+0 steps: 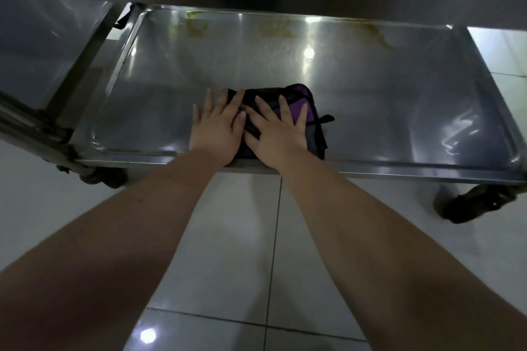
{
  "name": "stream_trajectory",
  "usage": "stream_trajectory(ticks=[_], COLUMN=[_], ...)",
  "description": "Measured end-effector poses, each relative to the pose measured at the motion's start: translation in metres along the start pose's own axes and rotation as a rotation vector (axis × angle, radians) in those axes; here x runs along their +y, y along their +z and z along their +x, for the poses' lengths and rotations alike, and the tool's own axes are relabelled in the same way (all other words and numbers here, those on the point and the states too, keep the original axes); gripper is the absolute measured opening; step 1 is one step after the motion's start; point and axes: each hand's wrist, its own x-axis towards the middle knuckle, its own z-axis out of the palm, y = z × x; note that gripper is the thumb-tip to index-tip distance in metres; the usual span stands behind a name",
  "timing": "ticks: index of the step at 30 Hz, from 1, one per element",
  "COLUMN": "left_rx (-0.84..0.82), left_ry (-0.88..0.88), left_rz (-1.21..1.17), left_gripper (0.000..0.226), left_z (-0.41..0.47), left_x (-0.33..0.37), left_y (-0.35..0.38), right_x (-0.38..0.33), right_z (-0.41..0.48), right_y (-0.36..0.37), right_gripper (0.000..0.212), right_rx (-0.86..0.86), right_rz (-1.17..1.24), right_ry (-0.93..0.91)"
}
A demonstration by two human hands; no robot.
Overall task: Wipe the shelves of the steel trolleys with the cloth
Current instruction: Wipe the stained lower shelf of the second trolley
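While the left hand and right hand press flat-fingered, a folded black-and-purple cloth lies on the glossy rimmed steel shelf.

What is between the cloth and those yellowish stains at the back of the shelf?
Nothing. In the head view, the stretch of shelf from the cloth to the stains is bare steel, showing only light reflections.

The cloth, folded, black and purple, lies flat by the middle of the near rim of the steel shelf, a shiny rimmed tray with yellowish stains along its far edge.
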Motion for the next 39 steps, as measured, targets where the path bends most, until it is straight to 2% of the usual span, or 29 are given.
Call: stream_trajectory(ticks=[4, 8, 11, 14, 18, 20, 23, 25, 29, 33, 36, 39], left_rx=[-0.068, -0.112, -0.128, -0.147, -0.138, -0.129, -0.126, -0.128, -0.147, -0.063, -0.114, -0.138], left_ry=[0.015, 0.024, 0.017, -0.001, -0.003, 0.002, 0.011, 0.018, -0.01, 0.025, 0.136, 0.069], left_rz=[0.122, 0.239, 0.297, 0.309, 0.291, 0.276, 0.266, 0.268, 0.345, 0.243, 0.231, 0.241], left_gripper=[0.055, 0.057, 0.055, 0.054, 0.054, 0.055, 0.056, 0.055, 0.055, 0.054, 0.055, 0.057], left_z=[0.008, 0.011, 0.012, 0.013, 0.014, 0.013, 0.011, 0.01, 0.01, 0.018, 0.026, 0.032], left_x=[0.012, 0.013, 0.019, 0.025, 0.019, 0.013, 0.008, 0.011, 0.02, 0.079, 0.145, 0.168], left_y=[0.018, 0.026, 0.03, 0.032, 0.032, 0.031, 0.03, 0.029, 0.024, 0.034, 0.062, 0.082], right_x=[0.077, 0.205, 0.25, 0.208, 0.092, 0.071, 0.103, 0.146, 0.206, 0.195, 0.191, 0.192], right_z=[-0.022, -0.057, -0.073, -0.05, -0.02, -0.02, -0.029, -0.038, -0.058, -0.06, -0.06, -0.06], right_y=[0.0, -0.012, -0.02, -0.015, 0.0, 0.001, -0.003, -0.007, -0.019, -0.017, -0.016, -0.016], right_gripper=[0.068, 0.07, 0.07, 0.067, 0.069, 0.074, 0.075, 0.071, 0.066, 0.065, 0.066, 0.067], right_rx=[0.024, 0.008, -0.043, 0.008, 0.024, 0.001, 0.02, 0.026, -0.081, -0.054, -0.043, -0.028], right_rz=[-0.02, -0.034, -0.005, 0.034, -0.017, -0.028, -0.032, -0.042, -0.042, -0.064, -0.049, -0.021], right_ry=[0.127, 0.393, 0.552, 0.522, 0.184, 0.123, 0.101, 0.152, 0.263, 0.283, 0.278, 0.258])
